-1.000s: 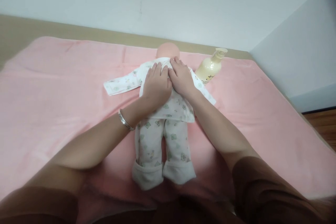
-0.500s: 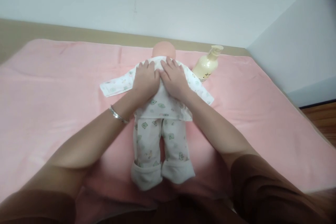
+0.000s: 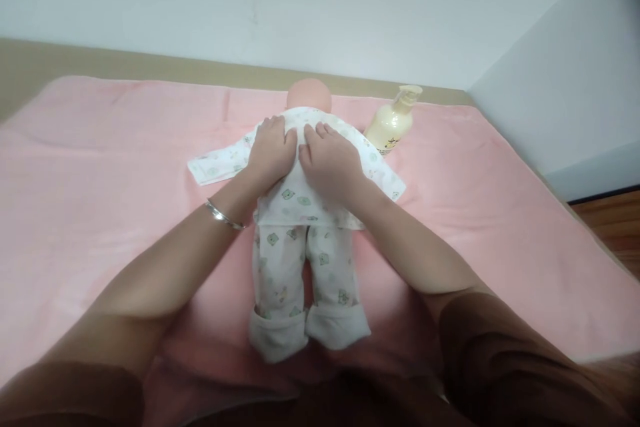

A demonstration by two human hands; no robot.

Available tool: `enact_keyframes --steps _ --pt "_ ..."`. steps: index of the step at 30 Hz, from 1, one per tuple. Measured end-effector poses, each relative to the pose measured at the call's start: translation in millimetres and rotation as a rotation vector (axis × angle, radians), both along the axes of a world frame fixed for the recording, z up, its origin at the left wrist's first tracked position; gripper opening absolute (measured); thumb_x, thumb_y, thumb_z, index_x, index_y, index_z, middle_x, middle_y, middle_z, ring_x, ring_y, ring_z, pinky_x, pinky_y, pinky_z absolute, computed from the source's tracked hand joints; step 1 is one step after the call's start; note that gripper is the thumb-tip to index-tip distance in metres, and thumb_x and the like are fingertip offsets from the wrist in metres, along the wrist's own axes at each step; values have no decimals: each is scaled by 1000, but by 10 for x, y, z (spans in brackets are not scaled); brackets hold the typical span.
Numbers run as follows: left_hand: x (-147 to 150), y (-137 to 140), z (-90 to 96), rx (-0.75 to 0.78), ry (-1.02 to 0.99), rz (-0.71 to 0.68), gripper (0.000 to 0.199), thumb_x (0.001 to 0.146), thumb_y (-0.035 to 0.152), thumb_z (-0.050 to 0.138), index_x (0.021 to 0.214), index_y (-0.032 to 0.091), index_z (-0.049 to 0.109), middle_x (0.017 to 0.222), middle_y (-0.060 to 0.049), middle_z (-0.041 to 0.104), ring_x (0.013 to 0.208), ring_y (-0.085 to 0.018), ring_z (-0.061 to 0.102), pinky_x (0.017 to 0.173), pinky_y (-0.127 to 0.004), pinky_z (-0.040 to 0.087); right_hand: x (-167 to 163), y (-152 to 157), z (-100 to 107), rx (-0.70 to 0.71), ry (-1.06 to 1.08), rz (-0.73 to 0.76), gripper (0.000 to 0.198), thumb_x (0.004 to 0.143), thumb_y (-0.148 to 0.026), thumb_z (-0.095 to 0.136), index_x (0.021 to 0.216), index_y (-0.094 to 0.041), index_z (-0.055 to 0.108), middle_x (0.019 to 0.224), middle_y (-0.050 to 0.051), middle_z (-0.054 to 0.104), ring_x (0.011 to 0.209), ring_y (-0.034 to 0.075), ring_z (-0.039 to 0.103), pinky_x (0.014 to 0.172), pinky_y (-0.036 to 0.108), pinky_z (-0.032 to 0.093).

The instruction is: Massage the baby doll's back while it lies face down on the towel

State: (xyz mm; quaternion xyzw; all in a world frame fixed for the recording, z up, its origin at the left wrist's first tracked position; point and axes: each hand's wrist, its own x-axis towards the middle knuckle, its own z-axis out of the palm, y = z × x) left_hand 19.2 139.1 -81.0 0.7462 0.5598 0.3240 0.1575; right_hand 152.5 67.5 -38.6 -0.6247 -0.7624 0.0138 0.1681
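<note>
A baby doll [image 3: 309, 95] with a smooth bald head lies stretched out in front of me, its face not showing. It wears a white long-sleeved top [image 3: 295, 210] and matching trousers [image 3: 280, 263] printed with small green figures. My left hand [image 3: 273, 147] rests on the left side of its upper back, thumb apart from the fingers. On the other side, my right hand [image 3: 333, 163] lies against the top with its fingers spread towards the shoulder. Neither hand grips anything. Part of the top is hidden under both hands.
A cream-coloured pump bottle [image 3: 393, 123] leans beyond the doll's right sleeve. Under everything is a pink blanket [image 3: 110, 180] over a tan surface [image 3: 165, 67]. A pale wall [image 3: 150, 0] rises behind it, and wooden floor [image 3: 613, 230] shows at the right.
Both hands have slid slightly down the doll's back towards me, with fingertips further from its neck. The gap between the thumbs is a little wider. The doll and bottle look unmoved.
</note>
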Motion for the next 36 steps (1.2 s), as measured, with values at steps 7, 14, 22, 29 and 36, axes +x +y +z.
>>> enact_keyframes --steps 7,14,22,29,36 --pt "198 -479 97 137 159 -92 54 100 28 36 146 3 48 161 -26 44 156 -40 36 131 -61 25 293 372 6 -115 138 -122 56 105 -41 32 140 -3 55 147 24 59 139 36 55 117 54 44" --pt "25 -81 85 -7 63 -125 50 102 38 35 132 9 61 145 -21 61 143 -35 51 126 -56 36 134 106 56 -56 -11 -96 49 104 -42 33 117 -6 64 118 24 72 116 38 65 105 53 50" --pt "73 -226 149 51 116 -81 42 100 32 35 121 8 63 132 -22 65 133 -36 55 124 -56 38 157 190 49 -73 -12 -58 46 105 -34 26 120 -9 62 124 23 70 119 36 64 105 52 50" --pt "130 -395 265 98 142 -201 32 96 23 38 102 15 68 115 -16 71 126 -35 60 122 -57 41 319 413 -13 -115 84 -107 47 101 -38 33 126 -7 60 137 24 64 133 39 56 113 58 45" --pt "24 -17 105 25 -1 -132 35 97 33 39 113 18 65 128 -15 68 129 -32 57 121 -52 42 41 51 29 34 -114 -99 45 105 -31 32 115 -2 64 113 26 72 113 38 65 105 51 49"
